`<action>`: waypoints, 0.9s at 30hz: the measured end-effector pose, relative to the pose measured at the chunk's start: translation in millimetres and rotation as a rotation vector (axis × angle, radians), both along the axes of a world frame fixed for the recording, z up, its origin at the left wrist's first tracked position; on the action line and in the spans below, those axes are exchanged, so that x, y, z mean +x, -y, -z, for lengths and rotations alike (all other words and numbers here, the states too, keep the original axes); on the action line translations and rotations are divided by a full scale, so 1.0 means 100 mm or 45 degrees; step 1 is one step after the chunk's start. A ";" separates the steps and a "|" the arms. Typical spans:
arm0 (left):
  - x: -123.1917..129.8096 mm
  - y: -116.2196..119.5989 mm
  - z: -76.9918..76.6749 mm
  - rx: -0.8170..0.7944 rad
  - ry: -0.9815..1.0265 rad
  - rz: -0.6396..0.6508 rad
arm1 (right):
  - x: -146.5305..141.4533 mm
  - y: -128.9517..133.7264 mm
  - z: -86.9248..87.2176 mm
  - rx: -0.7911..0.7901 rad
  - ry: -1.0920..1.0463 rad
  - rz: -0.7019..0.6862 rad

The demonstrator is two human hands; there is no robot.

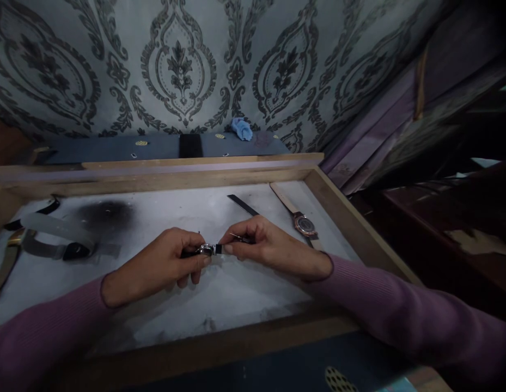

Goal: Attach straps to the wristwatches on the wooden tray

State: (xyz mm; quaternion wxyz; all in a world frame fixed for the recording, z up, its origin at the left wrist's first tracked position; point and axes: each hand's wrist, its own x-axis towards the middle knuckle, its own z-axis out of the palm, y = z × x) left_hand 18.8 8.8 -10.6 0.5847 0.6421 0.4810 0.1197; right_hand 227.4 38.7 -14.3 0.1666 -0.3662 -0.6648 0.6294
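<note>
My left hand (171, 258) is closed round a small round watch (206, 249), with the thumb and fingers at its sides. The fingers of my right hand (263, 245) pinch the short black end of a watch strap (219, 249) right beside the watch case. Whether strap and case are joined I cannot tell. A thin pointed tool (241, 238) also lies within my right hand, its grip partly hidden by the fingers. Both hands are over the white floor of a shallow wooden tray (220, 177).
Behind my right hand lies a dark strap (241, 203); further right is a watch with a tan strap (305, 224). At the left are a grey strap loop (44, 250) and a gold-toned band (7, 264). Beyond the tray rests a crumpled blue cloth (241, 129) against a patterned wall.
</note>
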 end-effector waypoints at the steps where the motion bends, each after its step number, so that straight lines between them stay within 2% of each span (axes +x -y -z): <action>1: 0.00 0.00 0.00 0.002 -0.002 0.001 | 0.00 0.00 0.00 -0.005 -0.004 -0.003; 19: 0.01 0.01 -0.01 -0.023 -0.003 -0.020 | -0.02 0.00 0.00 0.002 0.010 -0.002; 27: 0.01 0.00 -0.01 -0.017 -0.019 -0.008 | -0.01 0.01 0.04 0.092 0.022 -0.019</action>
